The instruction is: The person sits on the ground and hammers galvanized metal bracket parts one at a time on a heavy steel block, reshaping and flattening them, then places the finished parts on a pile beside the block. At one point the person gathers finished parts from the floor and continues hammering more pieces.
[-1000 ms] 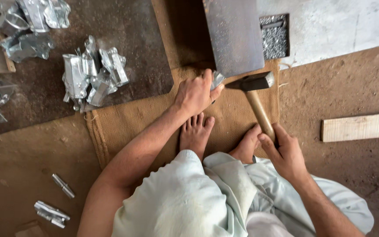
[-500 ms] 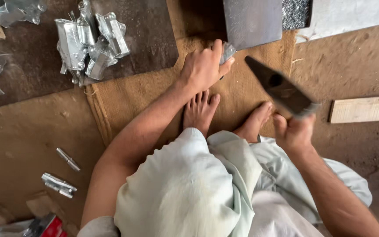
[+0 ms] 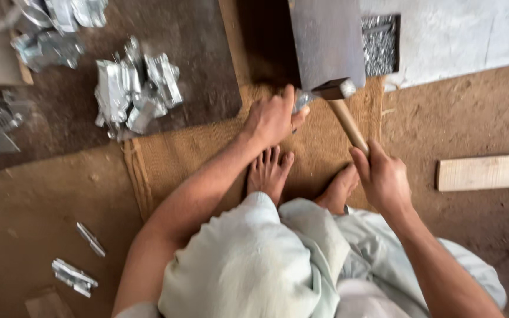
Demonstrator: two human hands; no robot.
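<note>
Landmark: the burlap mat [image 3: 207, 147], spread on the earth floor.

Nearest the camera, pale trousers [image 3: 254, 265] over bent knees, at the mat's near edge. Two bare feet rest on the mat: one [image 3: 269, 171] near its middle, toes pointing away, the other [image 3: 338, 188] toward its right side.

Right hand [image 3: 384, 179], over the mat's right part, is closed tight around the lower end of a wooden-handled hammer [image 3: 344, 112]. The handle slants up and away; the dark steel head lies at the mat's far edge.

Left hand [image 3: 273, 116], at the mat's far edge, curled over a small shiny metal piece [image 3: 301, 100], fingers pinching it. The hammer head is touching or just beside that piece; exact contact cannot be told.

Just beyond the mat's far edge, a flat grey metal block [image 3: 325, 38] stands over the hands. Beyond that, to the right, a dark tray of small metal bits [image 3: 380, 44].

Left of the mat, on the dark ground, a heap of bent galvanised sheet-metal pieces [image 3: 136, 88]; more such scraps [image 3: 48, 29] farther off at the far left.

Near left of the mat, a few loose metal strips [image 3: 75, 275] on the dirt. Right of the mat, well apart, a pale wooden plank [image 3: 487, 172].
</note>
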